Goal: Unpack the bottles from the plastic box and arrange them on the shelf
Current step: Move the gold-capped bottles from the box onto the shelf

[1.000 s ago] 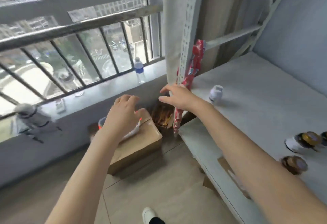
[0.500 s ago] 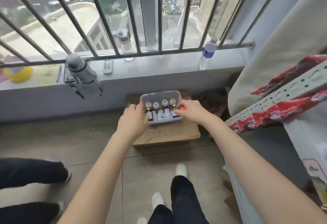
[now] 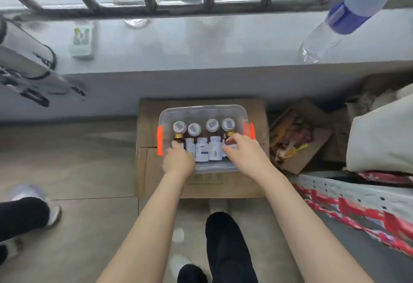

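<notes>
A clear plastic box [image 3: 202, 110] with orange latches sits on a cardboard carton on the floor below me. Several bottles [image 3: 202, 149] lie and stand inside it, white ones in the near row and white-capped ones in the far row. My left hand [image 3: 178, 159] reaches over the near left corner, its fingertips on a brown bottle [image 3: 178, 139]; the grip itself is hidden. My right hand [image 3: 243, 153] pinches a bottle at the box's right end between thumb and fingers. The shelf [image 3: 357, 202], edged in red and white tape, runs along the right.
The cardboard carton [image 3: 201, 186] stands against the wall under the window sill [image 3: 201, 43]. An open carton of snacks [image 3: 295, 139] and a white sack [image 3: 380, 137] lie to the right. A water bottle [image 3: 335, 14] stands on the sill. Another person's leg [image 3: 22, 215] is at left.
My view has swung from the shelf down to the box and come closer. Both hands moved from the box's sides into it, onto the bottles.
</notes>
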